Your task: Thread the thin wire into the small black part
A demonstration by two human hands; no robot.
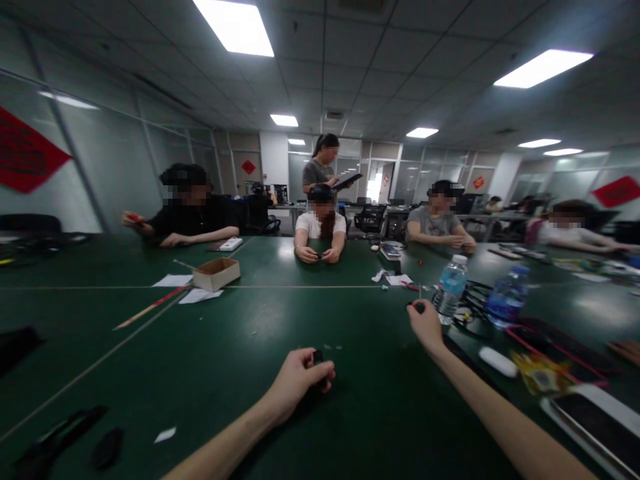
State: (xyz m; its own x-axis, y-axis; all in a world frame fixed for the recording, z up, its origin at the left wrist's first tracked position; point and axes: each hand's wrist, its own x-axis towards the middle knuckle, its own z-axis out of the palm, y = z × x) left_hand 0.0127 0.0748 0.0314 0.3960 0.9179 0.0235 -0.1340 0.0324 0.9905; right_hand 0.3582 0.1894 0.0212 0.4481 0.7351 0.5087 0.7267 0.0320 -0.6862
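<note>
Left hand (pixel 303 375) pinches a black piece (pixel 318 357); right hand (pixel 427 325), nearer the far edge of the desk (pixel 250 313), grips a dark tool (pixel 421 307)

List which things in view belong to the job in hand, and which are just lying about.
In the job, judging by grip:
small black piece, in the left hand
small dark item, in the right hand; type unclear

Apparently just lying about:
white-capped bottle
blue-capped bottle
open cardboard box
white oval case
</note>
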